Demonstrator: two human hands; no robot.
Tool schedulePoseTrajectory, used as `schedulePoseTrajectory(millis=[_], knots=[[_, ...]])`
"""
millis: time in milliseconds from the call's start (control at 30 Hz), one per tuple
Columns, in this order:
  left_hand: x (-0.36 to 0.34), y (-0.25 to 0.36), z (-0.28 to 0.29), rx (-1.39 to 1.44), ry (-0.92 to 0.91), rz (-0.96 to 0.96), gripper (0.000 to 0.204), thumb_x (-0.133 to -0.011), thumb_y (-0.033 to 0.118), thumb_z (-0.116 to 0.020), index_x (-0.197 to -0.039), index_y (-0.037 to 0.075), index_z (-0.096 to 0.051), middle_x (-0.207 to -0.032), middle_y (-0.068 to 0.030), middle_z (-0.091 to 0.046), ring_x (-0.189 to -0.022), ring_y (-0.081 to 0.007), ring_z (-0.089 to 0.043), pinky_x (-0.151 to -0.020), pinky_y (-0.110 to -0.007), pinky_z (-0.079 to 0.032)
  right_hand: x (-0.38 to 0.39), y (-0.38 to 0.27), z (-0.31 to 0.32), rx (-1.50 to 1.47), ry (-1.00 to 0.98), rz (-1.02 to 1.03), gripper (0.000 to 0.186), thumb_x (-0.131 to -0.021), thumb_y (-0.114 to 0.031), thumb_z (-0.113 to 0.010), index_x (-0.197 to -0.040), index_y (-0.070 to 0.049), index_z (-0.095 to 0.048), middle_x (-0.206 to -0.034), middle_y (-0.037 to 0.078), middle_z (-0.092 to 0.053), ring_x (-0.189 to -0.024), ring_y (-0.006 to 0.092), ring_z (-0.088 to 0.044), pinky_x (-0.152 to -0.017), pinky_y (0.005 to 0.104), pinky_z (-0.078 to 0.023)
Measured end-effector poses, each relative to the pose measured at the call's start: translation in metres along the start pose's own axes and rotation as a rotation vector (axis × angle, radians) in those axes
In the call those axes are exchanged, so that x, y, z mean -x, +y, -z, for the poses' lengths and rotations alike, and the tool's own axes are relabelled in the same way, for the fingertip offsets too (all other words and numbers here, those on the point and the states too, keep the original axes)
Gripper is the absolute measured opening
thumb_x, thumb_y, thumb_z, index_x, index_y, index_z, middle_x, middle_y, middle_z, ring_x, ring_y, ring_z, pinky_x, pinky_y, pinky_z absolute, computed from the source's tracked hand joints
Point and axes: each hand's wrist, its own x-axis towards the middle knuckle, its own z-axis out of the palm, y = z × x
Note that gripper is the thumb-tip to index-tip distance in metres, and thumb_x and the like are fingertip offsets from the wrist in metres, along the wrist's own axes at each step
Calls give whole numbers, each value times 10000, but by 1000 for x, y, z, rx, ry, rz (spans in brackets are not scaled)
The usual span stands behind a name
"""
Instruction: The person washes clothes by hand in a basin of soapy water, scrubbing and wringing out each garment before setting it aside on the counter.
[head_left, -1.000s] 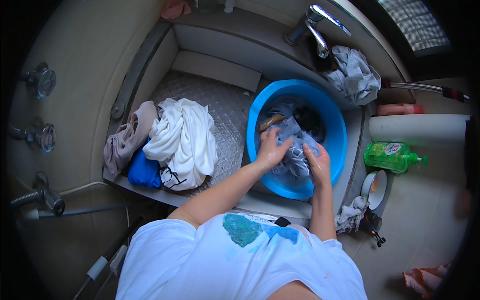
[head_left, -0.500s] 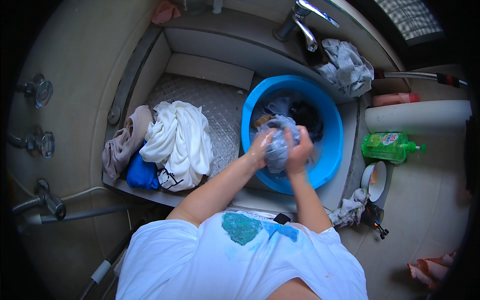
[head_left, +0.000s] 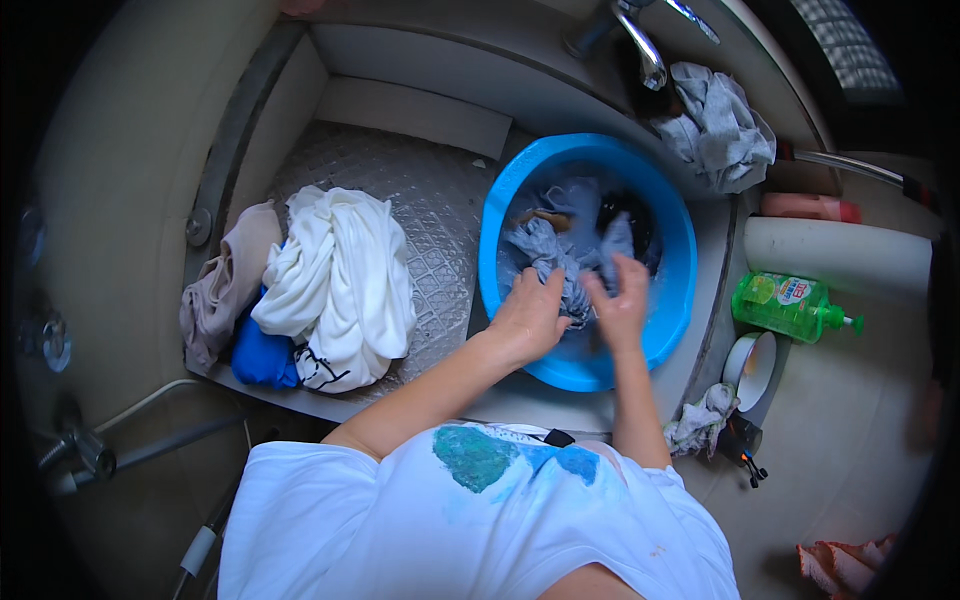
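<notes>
A wet grey cloth (head_left: 543,244) lies loosely bunched in the blue basin (head_left: 489,235), among other soaking clothes. My left hand (head_left: 530,315) is over its near part, with cloth between the thumb and fingers. Just to the right, my right hand (head_left: 622,305) has its thumb and fingers spread, the fingertips close to a raised fold of grey cloth. Motion blurs the right fingers slightly. Dark fabric (head_left: 628,225) and a small brown piece (head_left: 548,219) show in the water behind the hands.
Left of the basin, a white garment (head_left: 345,280), a beige one (head_left: 232,280) and a blue one (head_left: 262,345) are piled in the sink (head_left: 440,170). A faucet (head_left: 648,60) overhangs the back. Grey cloth (head_left: 725,130), a green pump bottle (head_left: 785,305) and a white bowl (head_left: 750,370) line the right side.
The grey cloth, squeezed into a ball between both hands before, is now lower and spread in the basin. My hands have moved apart. The view has shifted slightly.
</notes>
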Motion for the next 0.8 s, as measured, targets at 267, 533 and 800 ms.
schedulePoseTrajectory(millis=[267,533,800], knots=[[-2,-2,-2,2,51,-33,596,-748,117,-656,-1249,-16,-361,-1228,-377,-331,-1150,-510,-360,-964,-454,-348,-9,15,-76,369,-444,-268,355,-822,-196,-543,-1112,9,-541,-1070,225,-516,-1002,386,-484,-856,432,-399],[-12,-10,-10,125,-32,13,591,-800,211,-621,-1272,-22,-352,-1298,-385,-253,-1223,-507,-283,-1026,-442,-286,-29,77,-106,445,-597,-357,295,-831,-167,-526,-1060,10,-582,-1019,189,-592,-929,330,-555,-829,375,-424],[-36,-27,-24,364,209,124,623,-838,404,-559,-1288,14,-377,-1299,-282,-353,-1199,-396,-367,-1010,-408,-295,1,13,-14,-746,-254,-693,305,-864,-216,-536,-1046,22,-594,-988,80,-627,-877,177,-581,-807,280,-437]])
